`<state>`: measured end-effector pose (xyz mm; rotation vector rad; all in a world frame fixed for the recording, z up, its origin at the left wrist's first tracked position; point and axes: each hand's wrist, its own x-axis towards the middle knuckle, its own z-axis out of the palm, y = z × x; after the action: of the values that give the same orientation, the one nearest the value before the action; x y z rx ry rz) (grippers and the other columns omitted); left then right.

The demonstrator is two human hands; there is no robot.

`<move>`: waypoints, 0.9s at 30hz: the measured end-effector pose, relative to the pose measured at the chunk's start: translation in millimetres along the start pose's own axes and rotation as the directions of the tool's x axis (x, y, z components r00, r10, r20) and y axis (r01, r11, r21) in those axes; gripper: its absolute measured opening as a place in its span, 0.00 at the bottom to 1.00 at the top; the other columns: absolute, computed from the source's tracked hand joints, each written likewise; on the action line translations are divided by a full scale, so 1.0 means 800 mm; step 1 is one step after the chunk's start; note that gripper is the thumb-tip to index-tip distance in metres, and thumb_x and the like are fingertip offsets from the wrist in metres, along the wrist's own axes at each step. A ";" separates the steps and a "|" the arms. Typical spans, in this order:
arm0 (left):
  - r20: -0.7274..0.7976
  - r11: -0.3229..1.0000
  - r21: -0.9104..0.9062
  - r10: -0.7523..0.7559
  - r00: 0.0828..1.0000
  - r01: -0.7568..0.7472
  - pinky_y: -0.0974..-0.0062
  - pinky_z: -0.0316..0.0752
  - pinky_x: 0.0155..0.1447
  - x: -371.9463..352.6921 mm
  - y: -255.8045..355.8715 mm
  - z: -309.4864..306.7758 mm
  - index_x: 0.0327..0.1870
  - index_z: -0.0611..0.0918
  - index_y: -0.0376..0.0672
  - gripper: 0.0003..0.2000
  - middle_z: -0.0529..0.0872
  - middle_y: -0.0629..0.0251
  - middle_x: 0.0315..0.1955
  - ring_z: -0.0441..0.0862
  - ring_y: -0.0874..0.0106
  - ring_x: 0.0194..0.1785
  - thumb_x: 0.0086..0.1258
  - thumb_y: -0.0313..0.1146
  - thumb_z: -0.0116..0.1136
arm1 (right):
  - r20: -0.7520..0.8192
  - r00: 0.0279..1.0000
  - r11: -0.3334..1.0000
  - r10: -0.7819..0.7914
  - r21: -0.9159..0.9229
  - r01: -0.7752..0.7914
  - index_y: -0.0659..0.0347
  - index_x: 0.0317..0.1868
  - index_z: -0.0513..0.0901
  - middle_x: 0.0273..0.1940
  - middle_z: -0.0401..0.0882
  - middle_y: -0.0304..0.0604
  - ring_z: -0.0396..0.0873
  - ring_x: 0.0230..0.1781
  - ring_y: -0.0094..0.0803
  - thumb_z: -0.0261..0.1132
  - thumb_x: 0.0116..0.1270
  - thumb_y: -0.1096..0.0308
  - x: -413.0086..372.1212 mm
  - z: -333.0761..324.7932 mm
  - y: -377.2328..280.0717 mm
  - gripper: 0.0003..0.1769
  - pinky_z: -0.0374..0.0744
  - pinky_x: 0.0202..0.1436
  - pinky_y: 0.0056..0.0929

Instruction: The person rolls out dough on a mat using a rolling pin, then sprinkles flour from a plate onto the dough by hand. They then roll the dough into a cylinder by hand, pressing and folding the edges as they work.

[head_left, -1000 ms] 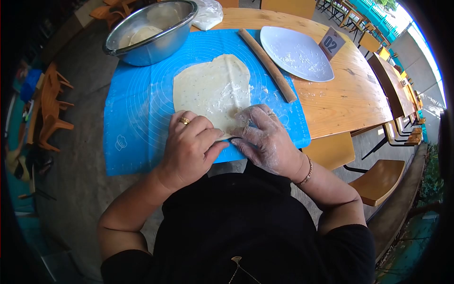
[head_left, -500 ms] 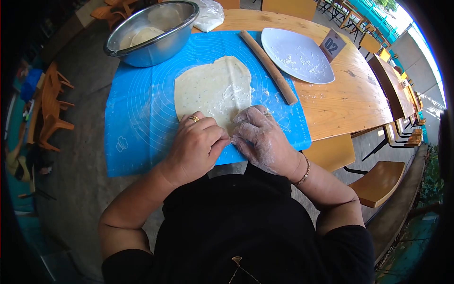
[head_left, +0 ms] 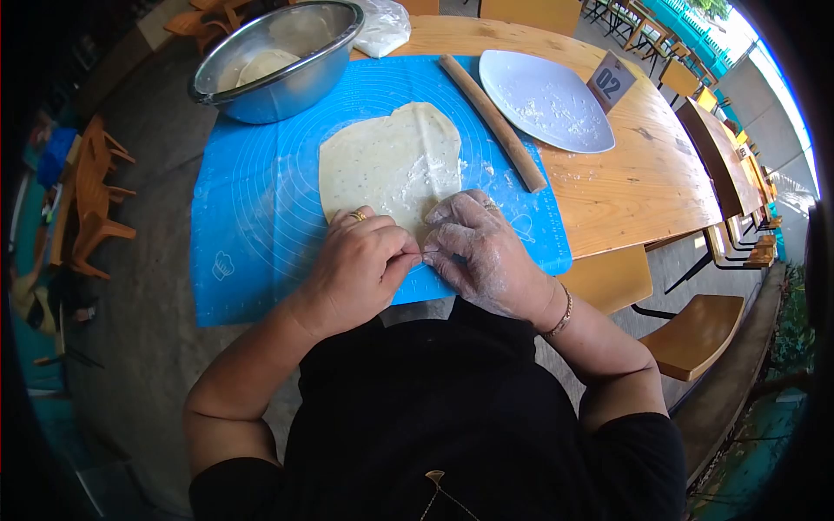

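Note:
A flat, rolled-out sheet of dough lies on the blue baking mat, with flour dusted over its right side. At its near edge, my left hand is closed with thumb and forefinger pinched together on the dough. Pressed close beside it, my right hand, coated in flour, pinches the same edge with curled fingers. The fingertips of both hands meet there, and they hide the bit of dough between them. To the right of the sheet rests a wooden rolling pin, slanting across the mat.
A steel bowl holding dough stands at the back left, beside a clear plastic bag of white powder. A floury white plate and a "02" table sign are at the back right of the wooden table.
Both hands stay at the dough's near edge, with only a slight shift of the fingers. Nothing else has visibly moved.

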<state>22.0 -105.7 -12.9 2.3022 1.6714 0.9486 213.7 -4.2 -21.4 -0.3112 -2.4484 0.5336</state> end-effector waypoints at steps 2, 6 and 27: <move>0.008 0.996 -0.068 -0.050 0.999 0.051 0.63 0.71 0.49 0.000 0.000 -0.001 0.33 0.85 0.41 0.05 0.85 0.64 0.29 0.80 0.62 0.38 0.63 0.29 0.71 | -0.004 1.000 1.000 0.016 0.026 -0.016 0.60 0.37 0.86 0.46 0.79 0.46 0.76 0.51 0.48 0.73 0.58 0.72 -0.001 -0.001 0.000 0.07 0.77 0.56 0.42; 0.001 0.997 -0.071 -0.027 1.000 0.027 0.63 0.72 0.47 0.000 0.007 -0.007 0.33 0.86 0.41 0.05 0.86 0.64 0.28 0.81 0.62 0.37 0.61 0.28 0.72 | -0.008 1.000 0.998 0.028 0.064 -0.028 0.60 0.38 0.86 0.46 0.79 0.47 0.76 0.51 0.48 0.73 0.58 0.72 -0.005 -0.003 -0.005 0.07 0.77 0.56 0.43; 0.118 0.900 0.419 0.075 0.990 -0.118 0.25 0.39 0.78 -0.032 0.034 0.002 0.58 0.82 0.28 0.29 0.74 0.44 0.69 0.61 0.50 0.78 0.65 0.47 0.67 | 0.085 0.996 0.968 -0.026 -0.248 0.046 0.61 0.58 0.86 0.73 0.69 0.59 0.66 0.74 0.60 0.70 0.67 0.60 -0.026 -0.011 -0.020 0.22 0.68 0.74 0.52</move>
<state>40.4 -138.3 -12.2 2.6737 1.8900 0.5036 233.9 -22.6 -18.5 -0.3528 -2.5982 0.2239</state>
